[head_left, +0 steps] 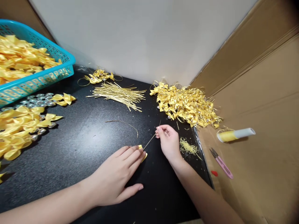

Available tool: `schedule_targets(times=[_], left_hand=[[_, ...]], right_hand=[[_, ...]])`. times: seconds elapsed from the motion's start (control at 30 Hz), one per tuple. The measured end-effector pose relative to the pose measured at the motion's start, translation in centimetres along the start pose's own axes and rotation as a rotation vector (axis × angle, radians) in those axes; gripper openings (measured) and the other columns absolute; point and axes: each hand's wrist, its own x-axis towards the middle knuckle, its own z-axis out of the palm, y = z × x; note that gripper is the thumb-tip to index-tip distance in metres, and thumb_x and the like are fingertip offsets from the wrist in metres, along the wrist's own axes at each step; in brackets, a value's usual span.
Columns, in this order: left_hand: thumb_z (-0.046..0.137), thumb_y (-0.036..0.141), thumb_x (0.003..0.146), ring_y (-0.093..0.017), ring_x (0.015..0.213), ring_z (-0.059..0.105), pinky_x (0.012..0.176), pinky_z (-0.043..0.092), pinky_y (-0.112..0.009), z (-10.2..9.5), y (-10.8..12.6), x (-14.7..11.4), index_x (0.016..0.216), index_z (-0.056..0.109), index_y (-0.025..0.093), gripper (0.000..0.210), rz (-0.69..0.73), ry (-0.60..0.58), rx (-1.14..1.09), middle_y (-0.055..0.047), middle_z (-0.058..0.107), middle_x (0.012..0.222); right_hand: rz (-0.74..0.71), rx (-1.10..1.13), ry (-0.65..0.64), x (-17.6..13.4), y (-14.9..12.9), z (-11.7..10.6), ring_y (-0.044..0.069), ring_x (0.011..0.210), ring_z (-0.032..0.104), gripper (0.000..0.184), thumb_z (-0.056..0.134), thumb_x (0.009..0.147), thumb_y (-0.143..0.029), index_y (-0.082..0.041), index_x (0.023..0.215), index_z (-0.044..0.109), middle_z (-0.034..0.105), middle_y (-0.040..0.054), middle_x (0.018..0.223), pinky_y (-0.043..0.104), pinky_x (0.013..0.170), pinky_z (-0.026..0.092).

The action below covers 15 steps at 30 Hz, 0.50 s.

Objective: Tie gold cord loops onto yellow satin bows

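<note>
Head view | left hand (121, 174) lay flat over yellow bow (144, 157) on black table (58, 158) | right hand (170, 142) pinched gold cord (149, 142), stretched straight | steady press, gentle even pull seemed best | cord perhaps met bow beneath fingers, hidden

The left hand (123, 165) covers most of a yellow ribbon piece (140, 147), leaving just two tips visible, and hides the near end of the gold tie (149, 142). The right hand's (170, 142) fingers mask another short stretch. The left edge cuts off the blue basket (67, 59), the bows (21, 126) nearer, and a barely visible yellow scrap (1, 177).
</note>
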Motion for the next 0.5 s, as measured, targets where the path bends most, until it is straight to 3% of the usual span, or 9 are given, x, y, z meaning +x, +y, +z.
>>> schedule_targets(times=[0.27, 0.5], left_hand=[[0.055, 0.047, 0.085, -0.035, 0.116, 0.054, 0.098, 0.042, -0.045, 0.5, 0.8, -0.5, 0.13, 0.056, 0.005, 0.062, -0.061, 0.074, 0.064, -0.021, 0.062, 0.123], [0.05, 0.035, 0.091, -0.029, 0.096, 0.059, 0.084, 0.051, -0.041, 0.1, 1.6, 0.3, 0.125, 0.059, 0.011, 0.042, -0.2, 0.082, -0.034, -0.014, 0.064, 0.109]], right_hand=[[-0.085, -0.234, -0.05, 2.2, 0.3, 1.3, 0.015, 0.061, 0.063, 0.022, 0.055, 0.083, -0.037, -0.018, 0.078, 0.062, 0.067, 0.0038, 0.069, 0.028, 0.059, 0.052], [-0.167, -0.56, -0.17, 3.0, -1.9, 2.2, 0.014, 0.052, 0.052, 0.017, 0.059, 0.075, -0.018, -0.019, 0.058, 0.057, 0.058, -0.0008, 0.054, 0.027, 0.057, 0.041]])
